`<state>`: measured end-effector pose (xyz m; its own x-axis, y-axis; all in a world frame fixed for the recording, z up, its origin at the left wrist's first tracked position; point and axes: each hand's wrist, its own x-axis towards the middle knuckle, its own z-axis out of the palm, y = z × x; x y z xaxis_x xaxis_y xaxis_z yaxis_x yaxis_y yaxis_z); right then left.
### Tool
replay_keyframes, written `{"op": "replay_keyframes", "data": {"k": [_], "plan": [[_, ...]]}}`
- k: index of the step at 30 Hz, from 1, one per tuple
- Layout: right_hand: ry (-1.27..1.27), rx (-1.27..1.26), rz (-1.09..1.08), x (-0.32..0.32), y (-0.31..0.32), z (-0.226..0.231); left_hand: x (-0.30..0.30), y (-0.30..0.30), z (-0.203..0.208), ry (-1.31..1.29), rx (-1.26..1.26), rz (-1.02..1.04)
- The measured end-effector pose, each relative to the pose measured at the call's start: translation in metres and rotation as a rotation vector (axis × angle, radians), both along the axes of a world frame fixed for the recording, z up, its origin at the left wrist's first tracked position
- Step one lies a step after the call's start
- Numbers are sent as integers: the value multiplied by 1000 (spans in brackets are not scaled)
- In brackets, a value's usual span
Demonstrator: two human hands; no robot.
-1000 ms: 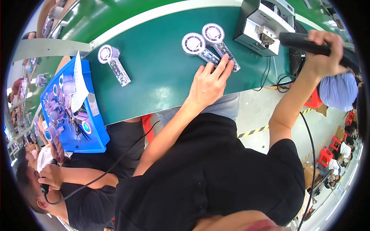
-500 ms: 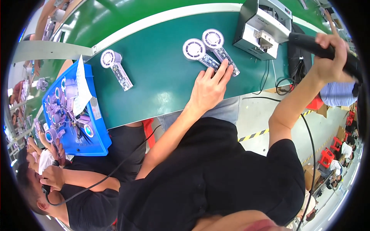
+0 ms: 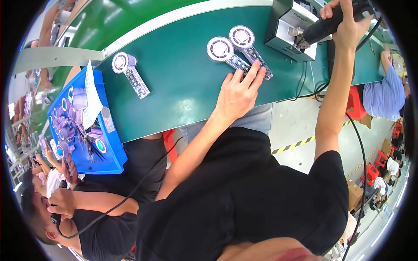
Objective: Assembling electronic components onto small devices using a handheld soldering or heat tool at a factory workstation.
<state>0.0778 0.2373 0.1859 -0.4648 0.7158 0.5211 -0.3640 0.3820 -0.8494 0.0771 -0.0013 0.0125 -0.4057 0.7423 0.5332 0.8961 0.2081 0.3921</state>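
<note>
My right hand (image 3: 348,31) is wrapped round a black electric screwdriver (image 3: 321,29). Its tip meets the metal outlet on the front of a grey and black screw feeder (image 3: 285,26) at the back right. On the green bench, two lilac handheld fans lie side by side with circuit boards showing in their handles: a nearer fan (image 3: 220,48) and a farther fan (image 3: 242,36). My left hand (image 3: 236,95) has its fingertips on the lower ends of their handles, holding them against the bench; the fingers partly hide the nearer handle.
A third handheld fan (image 3: 124,63) lies at the bench's left. Beside it, a blue bin (image 3: 115,150) holds several lilac fan parts and a paper sheet. A co-worker (image 3: 98,206) sits at lower left, holding a black tool. Cables (image 3: 300,85) hang near the feeder.
My right hand has swung the screwdriver up and leftward, from beside the feeder to its outlet. My left hand stays on the fans.
</note>
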Motion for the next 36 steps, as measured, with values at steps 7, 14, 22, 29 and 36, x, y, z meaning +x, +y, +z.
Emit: {"op": "replay_keyframes", "data": {"k": [7, 14, 22, 29, 36], "plan": [[71, -157, 403, 28, 40, -42, -1, 1, -2, -12, 9, 0], [79, 58, 461, 74, -43, -52, -2, 1, -5, 14, 44, 21], [-38, 5, 519, 85, -56, -60, 0, 3, -9, 44, 43, 41], [-54, 38, 503, 86, -66, -64, 2, 3, -11, 42, 41, 32], [-71, 181, 504, 89, -92, -72, -1, 0, -7, 63, 22, 47]]}}
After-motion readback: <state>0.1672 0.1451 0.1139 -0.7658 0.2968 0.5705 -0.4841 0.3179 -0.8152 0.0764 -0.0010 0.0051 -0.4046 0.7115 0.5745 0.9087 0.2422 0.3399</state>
